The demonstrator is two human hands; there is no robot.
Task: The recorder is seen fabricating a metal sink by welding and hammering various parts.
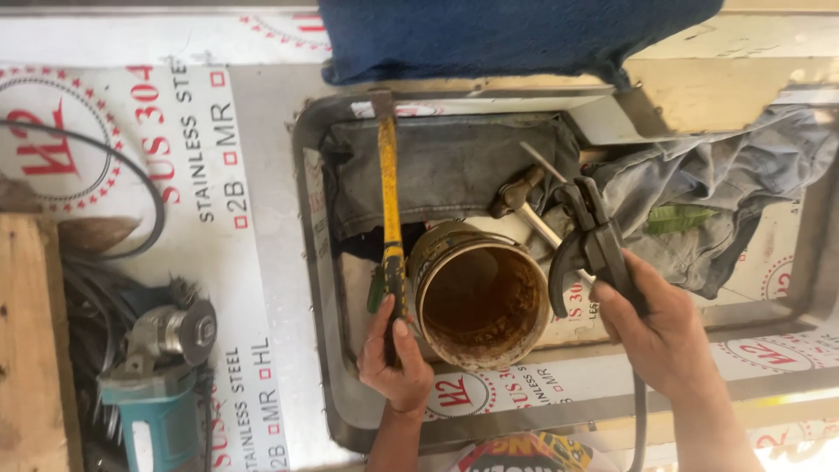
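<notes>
My left hand (pixel 393 358) grips the lower end of a yellow-handled hammer (pixel 388 192), whose head reaches up to the rim of a rectangular steel sink opening (pixel 308 175). My right hand (pixel 651 328) holds a black welding electrode clamp (pixel 590 245) with a thin rod (pixel 546 227) in its jaws, the rod pointing up left over the sink. Between the hands stands a rusty, dirty bucket (pixel 476 297) inside the sink. Grey cloths (pixel 454 166) lie behind it.
A teal angle grinder (pixel 162 367) with black cables (pixel 131 166) lies at the left on film-covered steel sheet (pixel 245 262). A wooden plank (pixel 31 341) is at the far left. A blue cloth (pixel 507 35) hangs at the top; grey rags (pixel 734 183) lie right.
</notes>
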